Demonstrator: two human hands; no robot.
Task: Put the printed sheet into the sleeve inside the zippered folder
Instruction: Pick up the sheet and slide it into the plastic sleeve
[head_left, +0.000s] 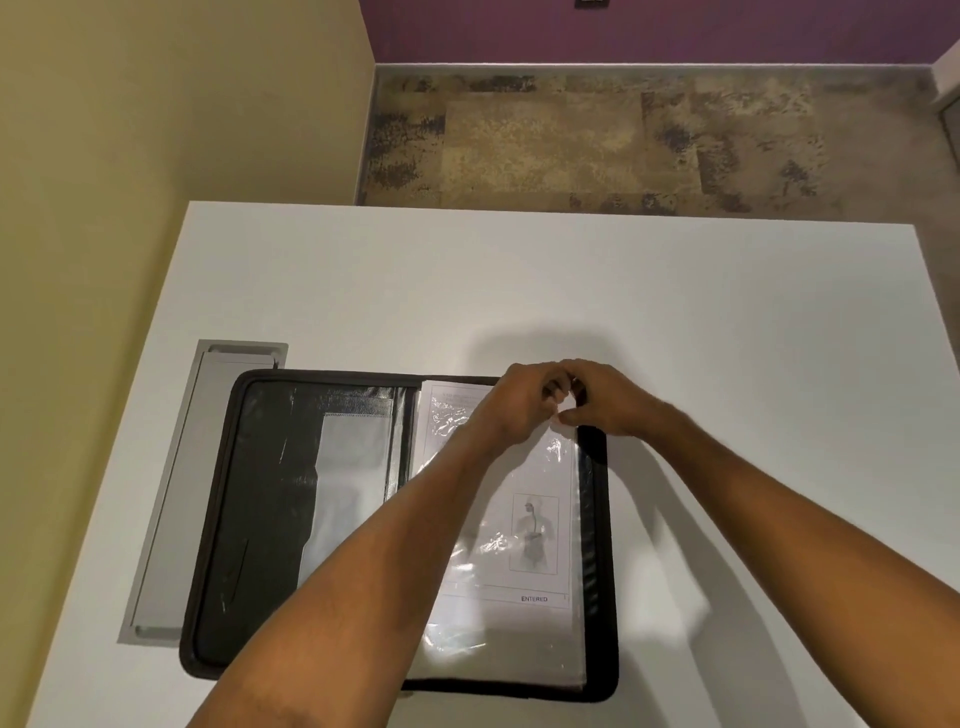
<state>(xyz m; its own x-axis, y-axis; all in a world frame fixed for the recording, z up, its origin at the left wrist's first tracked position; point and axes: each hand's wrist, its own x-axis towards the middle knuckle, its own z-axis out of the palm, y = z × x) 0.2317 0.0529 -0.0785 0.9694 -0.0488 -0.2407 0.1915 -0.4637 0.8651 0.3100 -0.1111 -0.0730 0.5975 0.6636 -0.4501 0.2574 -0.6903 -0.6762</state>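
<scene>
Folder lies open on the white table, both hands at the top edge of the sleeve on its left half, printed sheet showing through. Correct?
Not quite. The head view shows both hands, left hand and right hand, at the top edge of the sleeve on the right half of the folder. Otherwise right: open on the white table, printed sheet showing through.

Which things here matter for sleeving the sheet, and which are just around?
In the job: folder, sleeve, printed sheet, left hand, right hand.
Just there: table, grey cable hatch.
</scene>
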